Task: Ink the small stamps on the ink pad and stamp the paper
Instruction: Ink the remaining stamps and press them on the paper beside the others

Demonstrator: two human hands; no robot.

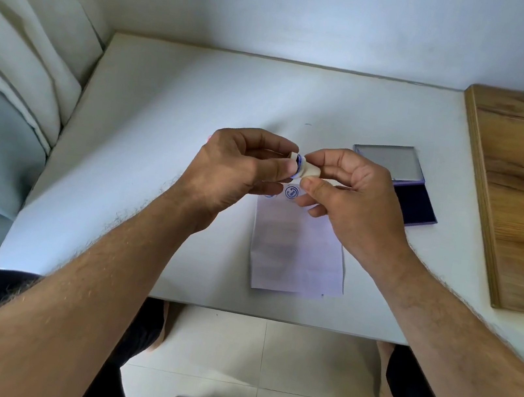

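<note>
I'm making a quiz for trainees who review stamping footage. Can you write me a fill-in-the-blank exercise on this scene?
1. The open ink pad lies on the table to the ____ of the paper.
2. The small stamp is held between ____ hands.
3. The print on the paper is ____ in colour.
4. The lid of the ink pad is ____.

Missing words: right; both; blue; open

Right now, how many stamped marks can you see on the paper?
2. One round blue mark shows on the paper between the hands; part of another peeks from under the left hand. More may be hidden.
</note>
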